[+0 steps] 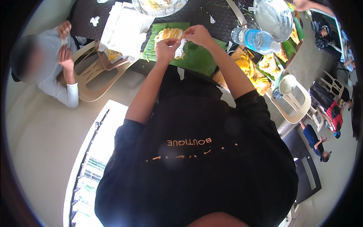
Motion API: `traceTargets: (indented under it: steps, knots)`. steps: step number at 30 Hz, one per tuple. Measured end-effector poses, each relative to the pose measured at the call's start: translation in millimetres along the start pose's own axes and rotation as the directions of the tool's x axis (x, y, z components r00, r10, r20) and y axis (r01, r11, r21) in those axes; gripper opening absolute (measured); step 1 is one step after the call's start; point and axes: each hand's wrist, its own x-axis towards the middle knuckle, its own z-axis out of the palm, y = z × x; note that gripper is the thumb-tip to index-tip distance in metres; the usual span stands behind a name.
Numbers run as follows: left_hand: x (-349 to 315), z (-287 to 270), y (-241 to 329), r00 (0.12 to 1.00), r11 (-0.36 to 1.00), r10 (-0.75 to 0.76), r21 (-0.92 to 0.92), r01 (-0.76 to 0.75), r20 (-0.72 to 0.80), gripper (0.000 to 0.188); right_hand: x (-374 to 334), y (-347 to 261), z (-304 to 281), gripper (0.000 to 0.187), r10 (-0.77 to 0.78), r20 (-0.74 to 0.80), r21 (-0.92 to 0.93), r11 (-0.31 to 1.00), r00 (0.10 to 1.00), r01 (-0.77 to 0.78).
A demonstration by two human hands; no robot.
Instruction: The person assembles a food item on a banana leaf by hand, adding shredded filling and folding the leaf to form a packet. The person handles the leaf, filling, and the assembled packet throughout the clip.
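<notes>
On a green banana leaf [200,58] at the table's near edge lies a white mound topped with yellow slices [169,33], which look like fruit. My left hand [167,51] is at the near side of this mound, fingertips pinched together and partly covering it. From the right, my right hand [198,36] reaches to the mound's right edge, thumb and fingers also pinched. The two sets of fingertips are close to each other. Whatever small piece they hold, if any, is too small to make out.
To the left are a stack of white sheets [126,28] and a seated person [56,68]. To the right stand a water bottle [252,39], a clear plastic-covered bowl [273,19], yellow slices [245,67] and a cup [287,84]. A marbled plate [177,10] sits beyond.
</notes>
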Motion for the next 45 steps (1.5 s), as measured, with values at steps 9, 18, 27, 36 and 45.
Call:
traceTargets:
  steps: [9, 18, 27, 36, 45]
  knots:
    - [5.5, -1.3, 2.6, 0.998, 1.0, -0.002, 0.026, 0.004, -0.057, 0.024, 12.0, -4.9, 10.2, 0.026, 0.088, -0.034, 0.015, 0.996, 0.996, -0.087]
    - [6.0, 5.0, 9.3, 0.991, 0.992, 0.02, 0.129, -0.003, -0.13, 0.021, 9.4, -5.2, 10.0, 0.023, 0.099, -0.093, -0.033, 0.994, 0.991, -0.103]
    - [-4.2, -8.9, 12.3, 0.98, 0.984, 0.087, 0.168, -0.056, -0.178, 0.019, 8.2, -7.3, 10.2, 0.024, 0.098, -0.164, -0.025, 0.994, 0.981, -0.104]
    - [-8.1, -57.4, 2.2, 0.975, 0.982, 0.067, 0.189, -0.026, -0.214, 0.022, 4.2, -17.0, 16.2, 0.016, 0.076, -0.287, 0.038, 0.997, 0.955, -0.068]
    - [1.0, -87.4, -1.9, 0.981, 0.98, 0.079, 0.195, -0.044, -0.175, 0.022, 5.3, -21.3, 33.2, 0.015, 0.066, -0.344, -0.045, 0.995, 0.937, -0.086]
